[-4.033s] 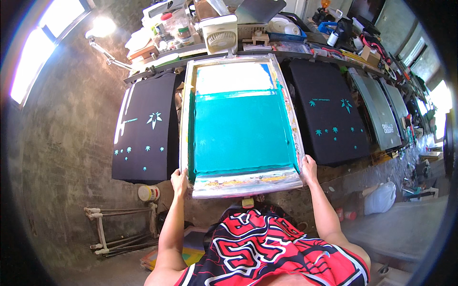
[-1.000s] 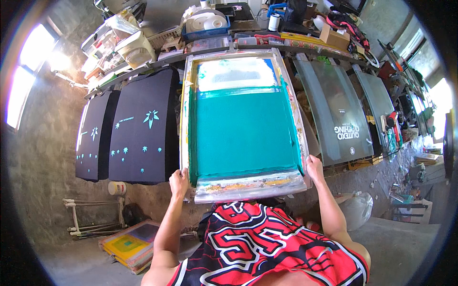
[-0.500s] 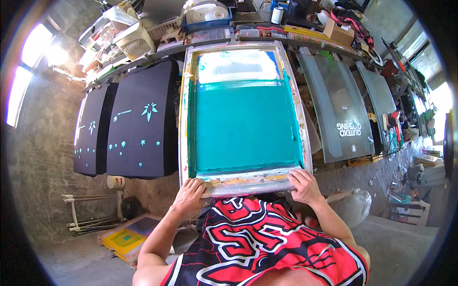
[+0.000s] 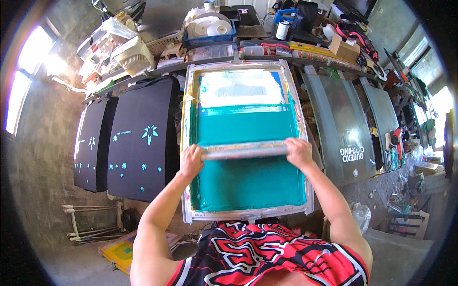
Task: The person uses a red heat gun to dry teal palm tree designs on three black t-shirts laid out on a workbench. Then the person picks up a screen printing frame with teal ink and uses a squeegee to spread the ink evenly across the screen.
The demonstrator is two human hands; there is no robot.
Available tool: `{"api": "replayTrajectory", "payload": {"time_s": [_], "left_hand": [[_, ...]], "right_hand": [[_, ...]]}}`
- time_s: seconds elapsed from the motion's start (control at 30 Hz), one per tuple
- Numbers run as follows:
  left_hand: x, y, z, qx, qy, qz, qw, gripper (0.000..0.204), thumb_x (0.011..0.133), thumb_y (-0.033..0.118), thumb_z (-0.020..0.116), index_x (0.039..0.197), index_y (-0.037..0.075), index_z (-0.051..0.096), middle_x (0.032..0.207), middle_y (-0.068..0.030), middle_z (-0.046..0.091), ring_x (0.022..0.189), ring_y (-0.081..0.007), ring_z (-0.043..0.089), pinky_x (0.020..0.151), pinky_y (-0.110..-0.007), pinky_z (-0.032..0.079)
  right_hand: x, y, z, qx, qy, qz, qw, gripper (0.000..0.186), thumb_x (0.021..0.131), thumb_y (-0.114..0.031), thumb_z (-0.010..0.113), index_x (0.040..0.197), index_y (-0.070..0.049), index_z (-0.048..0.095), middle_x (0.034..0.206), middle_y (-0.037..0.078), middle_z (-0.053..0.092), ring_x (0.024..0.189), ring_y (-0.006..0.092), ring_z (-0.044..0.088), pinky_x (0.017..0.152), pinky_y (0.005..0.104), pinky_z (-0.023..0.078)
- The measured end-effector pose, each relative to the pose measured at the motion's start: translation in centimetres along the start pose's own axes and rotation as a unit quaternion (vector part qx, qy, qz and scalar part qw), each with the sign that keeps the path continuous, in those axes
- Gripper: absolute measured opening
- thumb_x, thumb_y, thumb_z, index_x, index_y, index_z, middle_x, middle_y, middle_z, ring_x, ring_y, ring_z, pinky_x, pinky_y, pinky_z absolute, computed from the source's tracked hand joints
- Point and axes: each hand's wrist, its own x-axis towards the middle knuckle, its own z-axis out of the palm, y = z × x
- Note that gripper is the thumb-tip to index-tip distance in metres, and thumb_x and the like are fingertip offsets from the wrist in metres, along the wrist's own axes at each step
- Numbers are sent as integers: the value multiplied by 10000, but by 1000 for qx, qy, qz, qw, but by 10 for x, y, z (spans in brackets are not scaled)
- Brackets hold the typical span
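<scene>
A squeegee (image 4: 244,149) spans the screen-printing frame (image 4: 248,215) from side to side. My left hand (image 4: 192,161) is closed around its left end, and my right hand (image 4: 299,152) grips the right end. Beneath it, teal ink (image 4: 248,186) covers most of the mesh inside the frame. At the far end of the mesh is a white patch (image 4: 241,89) with teal smears at its edges. The squeegee sits about midway along the screen, slightly blurred; its blade edge is hidden from me.
Left of the frame, two boards carry black fabric (image 4: 140,109) with light-teal leaf prints. To the right stand glossy dark boards (image 4: 336,105), one with white lettering. A cluttered shelf (image 4: 210,50) runs behind. On the floor lies a yellow framed screen (image 4: 119,250).
Both hands have carried the squeegee away from me, from the frame's near end to its middle. The frame's near rim is now uncovered. My view has also shifted slightly.
</scene>
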Motion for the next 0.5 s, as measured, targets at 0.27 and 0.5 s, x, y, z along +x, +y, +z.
{"api": "replayTrajectory", "payload": {"time_s": [0.27,0.5], "left_hand": [[139,-75,31,34,-9,-16,999,220,713,-23,627,917,59,613,919,-150,655,892,-389,651,773,-497,522],[174,-81,19,71,-37,-72,994,92,748,26,624,839,27,613,921,-182,684,889,-414,671,785,-496,533]], "right_hand": [[134,55,18,-18,-75,25,997,127,655,-37,617,751,-104,667,833,138,711,795,343,699,682,471,553],[177,70,6,-51,-132,50,989,137,666,-89,631,773,-106,715,802,191,712,810,391,709,719,493,565]]}}
